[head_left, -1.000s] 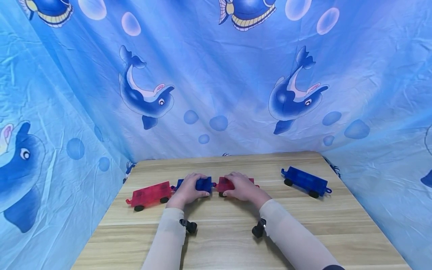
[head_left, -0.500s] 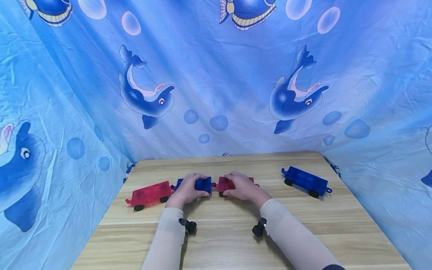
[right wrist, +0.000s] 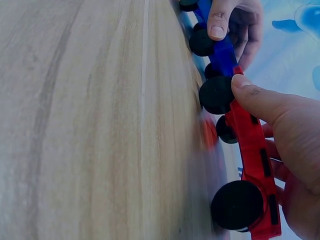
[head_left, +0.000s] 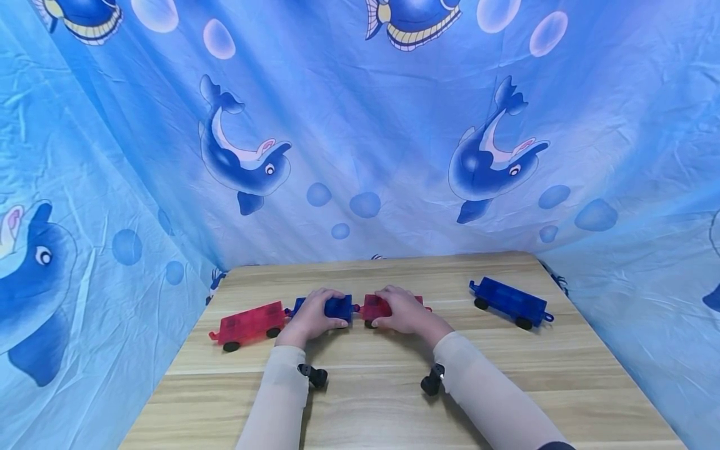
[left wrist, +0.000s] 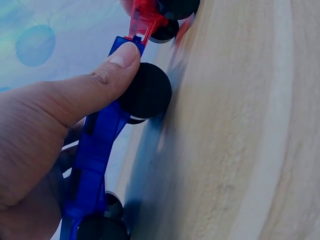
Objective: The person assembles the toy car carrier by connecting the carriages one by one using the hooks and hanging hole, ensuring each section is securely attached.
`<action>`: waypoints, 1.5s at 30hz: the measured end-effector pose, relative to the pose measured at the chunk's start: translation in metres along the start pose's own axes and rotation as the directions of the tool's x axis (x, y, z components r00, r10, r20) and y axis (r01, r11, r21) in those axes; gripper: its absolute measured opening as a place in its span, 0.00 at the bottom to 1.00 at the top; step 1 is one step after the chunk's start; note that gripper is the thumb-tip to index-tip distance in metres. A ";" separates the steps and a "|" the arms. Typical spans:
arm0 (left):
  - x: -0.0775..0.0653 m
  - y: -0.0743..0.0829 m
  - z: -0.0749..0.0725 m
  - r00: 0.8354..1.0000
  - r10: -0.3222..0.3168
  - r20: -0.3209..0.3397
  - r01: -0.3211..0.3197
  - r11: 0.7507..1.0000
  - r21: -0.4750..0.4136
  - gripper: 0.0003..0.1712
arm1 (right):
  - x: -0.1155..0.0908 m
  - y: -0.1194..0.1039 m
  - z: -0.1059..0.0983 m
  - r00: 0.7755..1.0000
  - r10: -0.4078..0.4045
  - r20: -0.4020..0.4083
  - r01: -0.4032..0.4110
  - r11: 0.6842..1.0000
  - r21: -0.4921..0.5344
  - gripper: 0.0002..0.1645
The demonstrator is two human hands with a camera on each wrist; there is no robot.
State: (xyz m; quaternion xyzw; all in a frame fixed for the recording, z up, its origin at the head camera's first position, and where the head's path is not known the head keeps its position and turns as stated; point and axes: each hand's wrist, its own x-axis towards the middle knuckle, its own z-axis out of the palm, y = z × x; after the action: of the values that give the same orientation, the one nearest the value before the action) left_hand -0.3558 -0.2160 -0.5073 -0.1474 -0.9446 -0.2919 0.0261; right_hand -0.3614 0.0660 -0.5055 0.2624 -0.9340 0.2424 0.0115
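Observation:
My left hand [head_left: 313, 317] grips a blue toy train car [left wrist: 102, 137] across its sides, thumb near a black wheel in the left wrist view. Just to its right, my right hand [head_left: 406, 312] grips a red toy train car [right wrist: 252, 145], thumb along its near side. The facing ends of these two cars meet at their couplers between my hands. At the blue car's left end, another red train car [head_left: 251, 324] meets it, angled toward the front left. Fingers on the far sides of both cars are mostly hidden.
A second blue train car [head_left: 510, 302] stands apart at the right of the wooden table [head_left: 382, 400], slanted, with a hook at one end and a loop at the other. A blue curtain [head_left: 360, 137] with printed dolphins hangs behind the table and along both sides.

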 end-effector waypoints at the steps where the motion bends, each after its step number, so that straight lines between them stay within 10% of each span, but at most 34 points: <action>1: 0.000 0.000 0.000 1.000 -0.003 0.001 0.003 1.000 -0.002 0.38 | -0.001 0.000 -0.001 1.000 -0.001 -0.008 0.001 1.000 0.005 0.50; 26: -0.003 -0.006 -0.008 0.998 -0.055 0.016 0.055 0.998 -0.017 0.39 | -0.047 0.041 -0.049 0.968 0.181 -0.172 -0.151 0.973 0.175 0.49; 45: -0.006 -0.010 -0.013 0.999 -0.047 0.008 0.047 0.999 -0.021 0.38 | -0.076 0.090 -0.084 0.934 0.256 -0.248 -0.236 0.966 0.108 0.49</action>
State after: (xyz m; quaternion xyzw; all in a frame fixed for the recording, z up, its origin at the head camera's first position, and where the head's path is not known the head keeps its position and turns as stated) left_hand -0.3536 -0.2323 -0.5025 -0.1263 -0.9448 -0.3022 0.0142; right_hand -0.3492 0.2089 -0.4829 0.1096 -0.9399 0.3097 0.0935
